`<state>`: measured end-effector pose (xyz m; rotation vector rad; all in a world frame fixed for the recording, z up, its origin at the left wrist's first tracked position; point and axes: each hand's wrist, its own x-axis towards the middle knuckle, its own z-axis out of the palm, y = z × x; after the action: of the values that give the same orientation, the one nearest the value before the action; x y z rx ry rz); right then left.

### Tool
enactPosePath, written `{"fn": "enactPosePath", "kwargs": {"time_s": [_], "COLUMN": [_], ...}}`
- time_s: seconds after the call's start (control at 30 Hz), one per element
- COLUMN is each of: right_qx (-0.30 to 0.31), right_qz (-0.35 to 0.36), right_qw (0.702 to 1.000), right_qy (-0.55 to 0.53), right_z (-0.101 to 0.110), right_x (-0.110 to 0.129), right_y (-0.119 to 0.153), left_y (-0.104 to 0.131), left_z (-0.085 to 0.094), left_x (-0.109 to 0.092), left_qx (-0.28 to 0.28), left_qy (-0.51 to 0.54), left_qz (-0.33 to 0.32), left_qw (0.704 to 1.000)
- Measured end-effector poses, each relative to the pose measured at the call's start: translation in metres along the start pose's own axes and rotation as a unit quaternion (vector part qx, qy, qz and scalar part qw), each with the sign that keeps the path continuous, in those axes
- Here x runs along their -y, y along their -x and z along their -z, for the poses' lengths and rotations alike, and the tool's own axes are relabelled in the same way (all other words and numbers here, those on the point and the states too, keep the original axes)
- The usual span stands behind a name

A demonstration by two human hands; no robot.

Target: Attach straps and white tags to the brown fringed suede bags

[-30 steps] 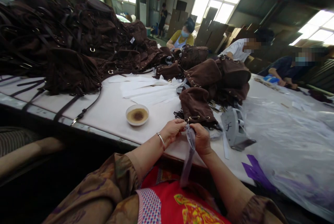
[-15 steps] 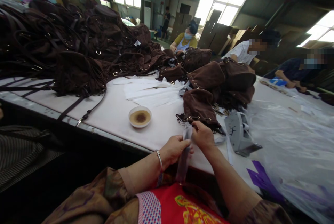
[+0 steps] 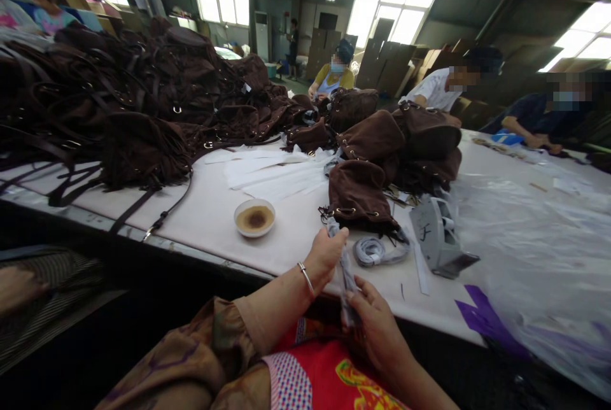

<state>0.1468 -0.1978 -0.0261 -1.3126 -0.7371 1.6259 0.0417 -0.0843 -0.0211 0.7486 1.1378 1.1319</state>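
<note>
I could pass low across the bare tabletop (image 3: 203, 220) left of centre, skirting the shallow bowl (image 3: 254, 218). Mid-frame, the brown bag (image 3: 357, 188) blocks me, a grey coil (image 3: 370, 251) before it; rightward, the tape dispenser (image 3: 435, 238) and plastic sheeting (image 3: 529, 244) crowd my way.

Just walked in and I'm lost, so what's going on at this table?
A person's left hand and right hand grip a crinkled grey strip by the table. Its far end is close to a brown bag. A grey coil lies just in front of the bag. A shallow bowl stands to the left.
</note>
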Motion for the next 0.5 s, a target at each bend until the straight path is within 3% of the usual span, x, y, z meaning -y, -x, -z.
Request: {"fn": "enactPosePath", "kwargs": {"time_s": [0.17, 0.33, 0.4, 0.5], "right_qx": [0.135, 0.204, 0.207, 0.205], "right_qz": [-0.118, -0.137, -0.14, -0.131], "right_qw": [0.957, 0.934, 0.935, 0.944], "right_qy": [-0.23, -0.261, -0.252, -0.22], "right_z": [0.021, 0.022, 0.02, 0.021], "right_x": [0.002, -0.001, -0.001, -0.001], "right_y": [0.0, 0.002, 0.005, 0.01], "left_y": [-0.014, -0.027, -0.033, -0.04], "left_z": [0.023, 0.043, 0.046, 0.048], "left_x": [-0.004, -0.007, -0.011, -0.019], "left_qx": [-0.019, -0.015, 0.004, 0.024], "left_qy": [0.004, -0.139, -0.245, -0.408], "left_qz": [-0.04, -0.152, -0.22, -0.307], "left_qw": [0.999, 0.978, 0.944, 0.859]}}
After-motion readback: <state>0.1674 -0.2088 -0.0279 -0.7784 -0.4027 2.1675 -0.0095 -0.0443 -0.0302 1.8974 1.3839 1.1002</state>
